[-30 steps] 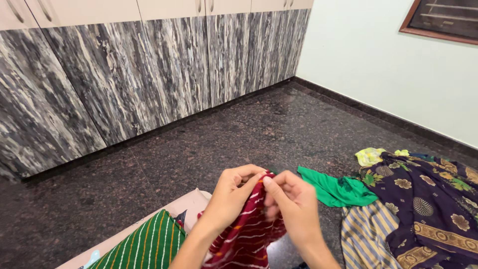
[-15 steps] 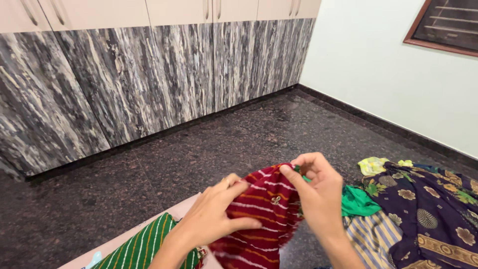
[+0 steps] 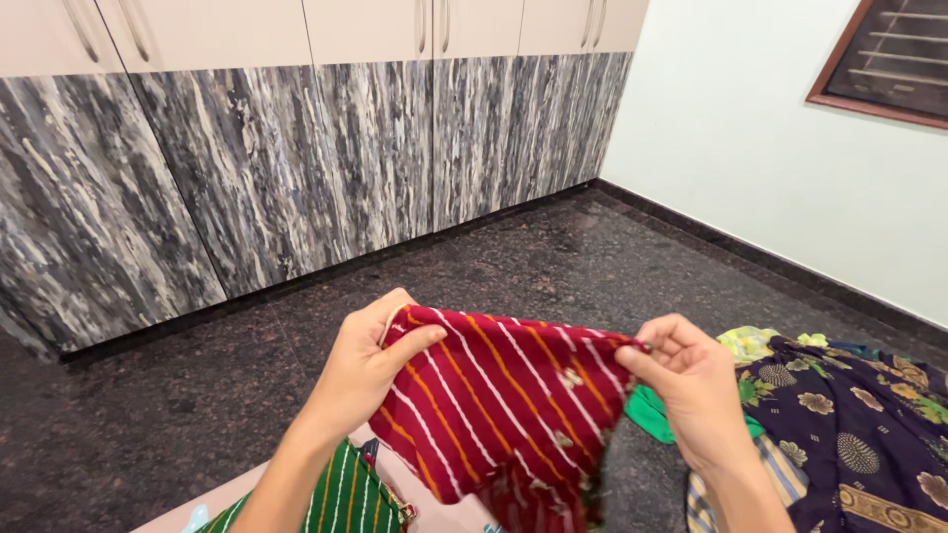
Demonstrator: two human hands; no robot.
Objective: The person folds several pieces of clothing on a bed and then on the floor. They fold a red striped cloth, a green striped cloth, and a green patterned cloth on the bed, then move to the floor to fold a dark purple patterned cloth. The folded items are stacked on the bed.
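Dark granite floor (image 3: 592,266) before marbled cabinets (image 3: 326,168); red striped cloth (image 3: 504,405) stretched between left hand (image 3: 360,370) and right hand (image 3: 691,385), both pinching its top edge.

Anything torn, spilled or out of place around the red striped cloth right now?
Nothing stands out. Both hands, left hand and right hand, hold the red striped cloth spread and intact; other clothes lie loosely piled on the floor.

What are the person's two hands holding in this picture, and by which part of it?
Both hold a red striped cloth by its top edge: left hand at one corner, right hand pinching the other.
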